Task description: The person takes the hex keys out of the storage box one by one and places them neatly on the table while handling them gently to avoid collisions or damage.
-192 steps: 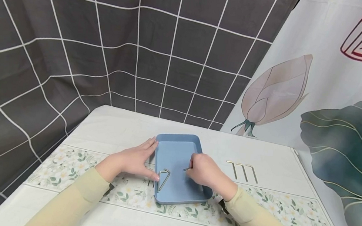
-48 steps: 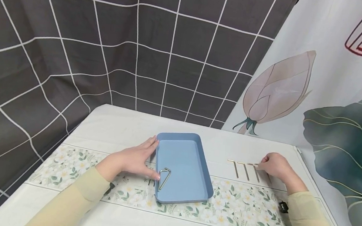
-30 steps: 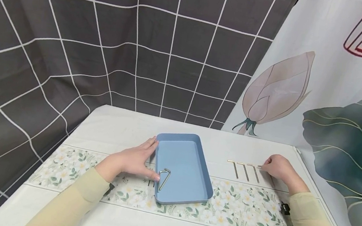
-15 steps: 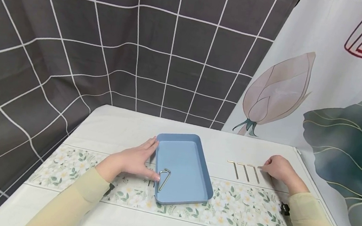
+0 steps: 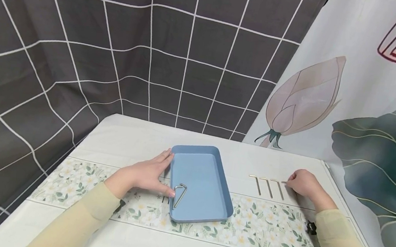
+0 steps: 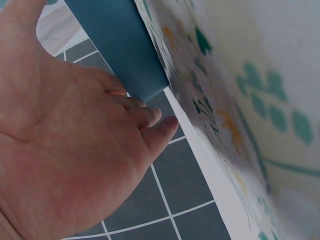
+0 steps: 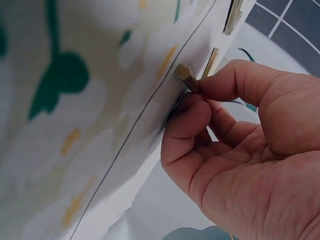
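My right hand (image 5: 305,183) pinches a brass-coloured hex key (image 7: 186,75) between thumb and fingertips at the right end of a row, low over the tablecloth. Left of it, three matching hex keys (image 5: 269,188) lie side by side with their short arms pointing left. My left hand (image 5: 146,174) rests at the left side of a blue tray (image 5: 201,177), fingers extended along its outer wall and thumb at the rim. Inside the tray's near left corner, two hex keys (image 5: 180,197) overlap in a narrow triangle. The right palm hides most of the held key.
A white tablecloth with a floral band (image 5: 255,228) covers the table. A dark curtain with white grid lines (image 5: 163,70) hangs behind and to the left; a printed white curtain (image 5: 356,88) hangs to the right.
Over the last several seconds my right hand has moved from inside the tray to the row's right end, carrying a hex key. During the last second both hands stay almost still.
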`<act>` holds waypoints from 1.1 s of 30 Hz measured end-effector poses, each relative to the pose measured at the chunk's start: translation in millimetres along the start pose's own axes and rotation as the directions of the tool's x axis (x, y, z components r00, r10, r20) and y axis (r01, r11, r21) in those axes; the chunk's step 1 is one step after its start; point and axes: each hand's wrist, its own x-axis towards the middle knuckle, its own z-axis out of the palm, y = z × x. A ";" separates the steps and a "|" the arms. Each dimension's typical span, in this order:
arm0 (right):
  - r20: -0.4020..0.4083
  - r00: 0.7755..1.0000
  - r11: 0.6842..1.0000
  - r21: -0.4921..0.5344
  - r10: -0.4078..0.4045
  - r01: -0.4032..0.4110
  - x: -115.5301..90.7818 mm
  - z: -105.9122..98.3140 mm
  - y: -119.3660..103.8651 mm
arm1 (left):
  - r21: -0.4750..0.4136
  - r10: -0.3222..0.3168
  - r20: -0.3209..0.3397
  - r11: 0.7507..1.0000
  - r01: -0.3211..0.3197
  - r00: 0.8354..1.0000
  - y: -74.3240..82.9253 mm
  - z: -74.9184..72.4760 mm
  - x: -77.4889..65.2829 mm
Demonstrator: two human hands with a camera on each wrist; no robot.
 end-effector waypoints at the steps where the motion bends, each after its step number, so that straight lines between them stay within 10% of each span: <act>1: -0.001 1.000 1.000 -0.002 -0.001 0.001 -0.2 -0.2 -0.4 | -0.001 0.001 0.000 1.000 -0.001 1.000 0.2 -0.2 -0.1; 33: -0.023 1.000 1.000 0.012 -0.016 0.016 -4.6 -4.2 -23.5 | -0.008 -0.008 0.012 1.000 0.008 1.000 1.4 -0.7 -0.8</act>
